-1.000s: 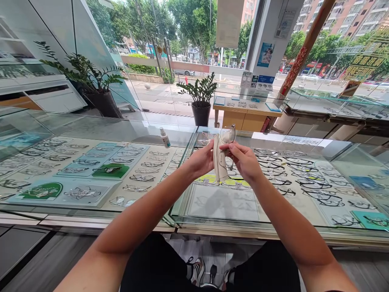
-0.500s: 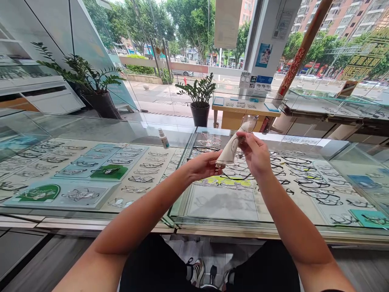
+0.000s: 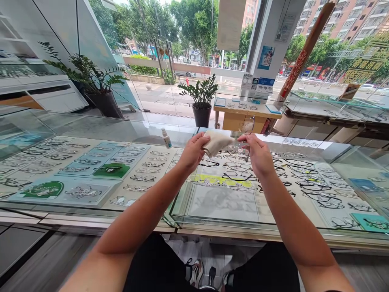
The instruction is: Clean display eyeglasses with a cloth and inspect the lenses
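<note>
My left hand (image 3: 192, 154) pinches a cream cleaning cloth (image 3: 216, 142) that hangs off to the right of its fingers. In my right hand (image 3: 259, 154), fingertips grip a pair of thin-rimmed eyeglasses (image 3: 246, 127), held up over the glass counter. One lens rises above the fingers, and a temple arm seems to point down below them. The cloth's right end comes close to the right fingertips; whether it touches the glasses I cannot tell. A small white spray bottle (image 3: 166, 138) stands on the counter top, left of my left hand.
Below my hands is a glass display case (image 3: 219, 202) with many spectacle frames in rows. Behind it stand a potted plant (image 3: 201, 113) and a wooden display table (image 3: 231, 119). Another plant (image 3: 103, 101) is at left. My legs are under the counter's front edge.
The cloth has come off the eyeglasses and moved up and left with my left hand. My right hand keeps the glasses, which now show bare.
</note>
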Tool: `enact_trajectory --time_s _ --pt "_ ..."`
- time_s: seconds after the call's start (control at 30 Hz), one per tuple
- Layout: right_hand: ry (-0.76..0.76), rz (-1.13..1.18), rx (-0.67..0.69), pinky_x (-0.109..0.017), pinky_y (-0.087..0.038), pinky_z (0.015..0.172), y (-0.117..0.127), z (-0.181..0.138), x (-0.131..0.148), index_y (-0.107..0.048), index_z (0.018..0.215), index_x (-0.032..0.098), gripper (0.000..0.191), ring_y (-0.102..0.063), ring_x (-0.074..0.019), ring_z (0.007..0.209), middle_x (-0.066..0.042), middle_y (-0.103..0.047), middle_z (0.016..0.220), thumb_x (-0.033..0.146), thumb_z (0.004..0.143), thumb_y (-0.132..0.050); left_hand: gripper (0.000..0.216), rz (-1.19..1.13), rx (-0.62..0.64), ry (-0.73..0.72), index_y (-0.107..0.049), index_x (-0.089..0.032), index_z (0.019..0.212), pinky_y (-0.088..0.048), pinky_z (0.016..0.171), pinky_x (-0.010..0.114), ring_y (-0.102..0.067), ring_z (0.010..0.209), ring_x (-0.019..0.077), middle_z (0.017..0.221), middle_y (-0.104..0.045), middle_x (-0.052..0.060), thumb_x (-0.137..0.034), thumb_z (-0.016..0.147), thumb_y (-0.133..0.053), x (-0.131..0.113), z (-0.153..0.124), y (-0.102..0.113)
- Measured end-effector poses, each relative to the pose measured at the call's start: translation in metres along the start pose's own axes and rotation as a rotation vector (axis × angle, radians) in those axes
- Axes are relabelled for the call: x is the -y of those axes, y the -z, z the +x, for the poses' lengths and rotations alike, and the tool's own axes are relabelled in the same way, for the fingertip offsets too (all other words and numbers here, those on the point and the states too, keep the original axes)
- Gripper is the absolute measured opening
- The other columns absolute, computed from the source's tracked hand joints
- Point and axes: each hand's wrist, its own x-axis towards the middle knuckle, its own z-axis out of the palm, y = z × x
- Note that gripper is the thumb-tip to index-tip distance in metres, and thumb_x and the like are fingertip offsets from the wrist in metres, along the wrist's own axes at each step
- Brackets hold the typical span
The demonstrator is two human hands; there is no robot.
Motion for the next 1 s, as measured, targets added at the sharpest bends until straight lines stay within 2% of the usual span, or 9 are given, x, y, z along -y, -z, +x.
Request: enact_trajectory --time_s 0.13,0.23,0.37,0.47,0.53,0.7,0.8,0.87,1.0 --pt "0.071 -0.114 0.246 -0.042 -0.050 0.109 -0.016 -0.014 0.007 -0.090 0.094 0.028 0.037 -0.066 -0.0262 0.115 -0.006 -0.074 0.107 0.056 0.106 -0.068 0.038 0.057 0.043 0.026 -0.061 -0.018 0.082 -0.045 0.063 0.023 -0.053 0.070 0.0119 0.078 -0.059 -0.001 -0.038 0.071 -0.092 -0.001 -0.004 -0.003" --pt "0.095 -0.200 0.330 -0.043 -0.050 0.101 -0.025 -0.020 0.007 -0.089 0.093 0.026 0.043 -0.067 -0.0255 0.102 -0.005 -0.076 0.098 0.059 0.107 -0.066 0.042 0.061 0.085 0.017 -0.057 -0.019 0.077 -0.044 0.061 0.022 -0.049 0.067 0.0103 0.073 -0.054 -0.003 -0.039 0.072 -0.093 -0.003 -0.006 -0.004" --pt "0.076 -0.228 0.345 -0.042 -0.049 0.095 -0.026 -0.020 0.005 -0.089 0.091 0.025 0.043 -0.066 -0.0241 0.094 -0.004 -0.078 0.091 0.057 0.107 -0.065 0.039 0.023 0.152 0.045 -0.064 -0.018 0.081 -0.049 0.061 0.024 -0.054 0.067 0.0129 0.075 -0.057 -0.001 -0.050 0.077 -0.086 -0.005 -0.005 -0.003" --pt "0.043 -0.188 0.332 -0.042 -0.049 0.100 -0.024 -0.018 0.003 -0.088 0.090 0.025 0.042 -0.068 -0.0254 0.100 -0.004 -0.081 0.094 0.057 0.106 -0.066 0.038 0.013 0.167 0.037 -0.069 -0.017 0.086 -0.051 0.062 0.024 -0.057 0.068 0.0128 0.076 -0.060 -0.001 -0.046 0.073 -0.091 -0.005 -0.004 -0.002" --pt "0.024 -0.157 0.340 -0.042 -0.050 0.101 -0.023 -0.017 0.004 -0.088 0.090 0.024 0.043 -0.070 -0.0257 0.101 -0.005 -0.082 0.095 0.059 0.104 -0.068 0.043 0.030 0.178 -0.006 -0.068 -0.017 0.088 -0.050 0.062 0.023 -0.057 0.067 0.0108 0.077 -0.062 -0.002 -0.043 0.071 -0.098 -0.003 -0.005 -0.003" --pt "0.021 -0.144 0.390 -0.043 -0.052 0.100 -0.024 -0.017 0.008 -0.089 0.090 0.024 0.049 -0.069 -0.0256 0.097 -0.005 -0.080 0.092 0.068 0.102 -0.069 0.059 0.062 0.248 -0.068 -0.061 -0.020 0.095 -0.051 0.067 0.024 -0.065 0.072 0.0121 0.086 -0.072 0.000 -0.052 0.073 -0.105 0.003 -0.007 -0.003" --pt "0.035 -0.147 0.426 -0.045 -0.053 0.103 -0.026 -0.018 0.010 -0.089 0.090 0.024 0.055 -0.070 -0.0279 0.101 -0.006 -0.077 0.091 0.073 0.101 -0.068 0.064 0.064 0.262 -0.028 -0.058 -0.022 0.104 -0.048 0.062 0.024 -0.064 0.063 0.0128 0.080 -0.074 -0.002 -0.052 0.074 -0.105 0.007 -0.007 -0.002" --pt "0.024 -0.153 0.445 -0.047 -0.053 0.104 -0.027 -0.018 0.011 -0.089 0.090 0.024 0.057 -0.070 -0.0297 0.103 -0.007 -0.076 0.089 0.075 0.101 -0.068 0.063 0.083 0.275 -0.009 -0.062 -0.021 0.110 -0.042 0.058 0.024 -0.060 0.058 0.0117 0.075 -0.071 -0.002 -0.054 0.076 -0.104 0.009 -0.007 -0.002" --pt "-0.028 -0.128 0.479 -0.048 -0.055 0.104 -0.025 -0.017 0.010 -0.089 0.089 0.024 0.057 -0.071 -0.0304 0.099 -0.006 -0.073 0.080 0.077 0.098 -0.070 0.054 0.090 0.315 0.032 -0.074 -0.015 0.105 -0.039 0.060 0.025 -0.056 0.062 0.0096 0.079 -0.070 0.001 -0.054 0.080 -0.101 0.007 -0.009 -0.002"
